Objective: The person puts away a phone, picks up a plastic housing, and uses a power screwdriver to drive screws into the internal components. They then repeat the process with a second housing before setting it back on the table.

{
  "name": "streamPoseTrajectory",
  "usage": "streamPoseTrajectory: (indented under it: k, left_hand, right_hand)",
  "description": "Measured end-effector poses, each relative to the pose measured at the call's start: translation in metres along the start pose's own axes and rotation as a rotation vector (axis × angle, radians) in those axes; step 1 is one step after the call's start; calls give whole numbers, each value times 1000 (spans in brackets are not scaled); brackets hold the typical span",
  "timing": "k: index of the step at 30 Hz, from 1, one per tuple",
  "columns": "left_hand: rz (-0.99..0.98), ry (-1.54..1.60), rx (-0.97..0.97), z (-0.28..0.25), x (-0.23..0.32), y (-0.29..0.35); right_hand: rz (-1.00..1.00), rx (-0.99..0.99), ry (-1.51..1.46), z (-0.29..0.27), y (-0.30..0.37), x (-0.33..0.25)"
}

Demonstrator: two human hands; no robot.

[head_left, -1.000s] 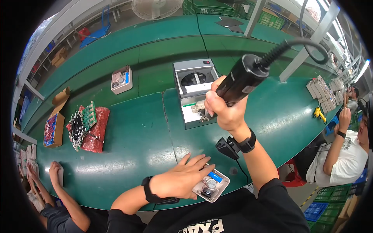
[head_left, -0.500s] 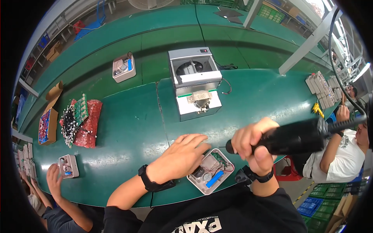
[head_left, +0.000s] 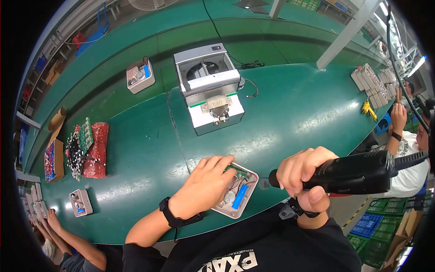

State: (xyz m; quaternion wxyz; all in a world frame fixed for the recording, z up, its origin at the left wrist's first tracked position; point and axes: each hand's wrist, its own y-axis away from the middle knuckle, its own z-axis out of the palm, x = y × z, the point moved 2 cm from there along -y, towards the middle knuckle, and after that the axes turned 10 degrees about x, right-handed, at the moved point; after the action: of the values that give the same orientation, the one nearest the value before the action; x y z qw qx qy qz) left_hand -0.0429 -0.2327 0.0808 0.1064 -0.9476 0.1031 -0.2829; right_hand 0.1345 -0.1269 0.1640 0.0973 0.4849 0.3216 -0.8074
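My left hand (head_left: 204,188) lies over the upper left part of a white plastic housing (head_left: 251,190), fingers bent over its edge and holding it. Inside the housing are a blue cylindrical battery (head_left: 240,196), thin wires, a round silver part and a green circuit board, partly covered by my fingers. Just right of it, my right hand (head_left: 306,174) is wrapped around a black electric screwdriver (head_left: 351,173). The tool lies nearly level, its nose toward the housing and its cable running off right. No contact between nose and housing shows.
A grey-and-white machine (head_left: 210,90) stands beyond my hands. Similar housings sit far (head_left: 141,75) and left (head_left: 80,202), near red bubble wrap (head_left: 96,149), wired parts and a cardboard box (head_left: 54,159). Stacked housings (head_left: 374,86) and a yellow tool (head_left: 369,110) are right. Co-workers' arms flank both sides.
My view has shifted. My left hand now covers more of the housing, which has turned slightly. The screwdriver remains in my right hand. A co-worker's hand has moved off the left housing.
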Motion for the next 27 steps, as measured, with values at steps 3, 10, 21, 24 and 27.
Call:
streamPoseTrajectory:
  k: [3, 10, 21, 24, 27]
  left_hand:
    - [-18, -96, 17, -1, 0, 1]
    - [-59, -160, 82, 0, 12, -1]
    - [-284, 137, 277, 28, 8, -4]
    - [-288, 105, 319, 34, 10, -1]
    - [-271, 59, 356, 40, 10, 0]
  right_hand:
    - [27, 32, -6, 3, 5, 7]
    - [59, 40, 10, 6, 10, 23]
    - [52, 26, 37, 0, 11, 32]
    - [51, 9, 50, -2, 14, 36]
    - [53, -26, 64, -1, 15, 38]
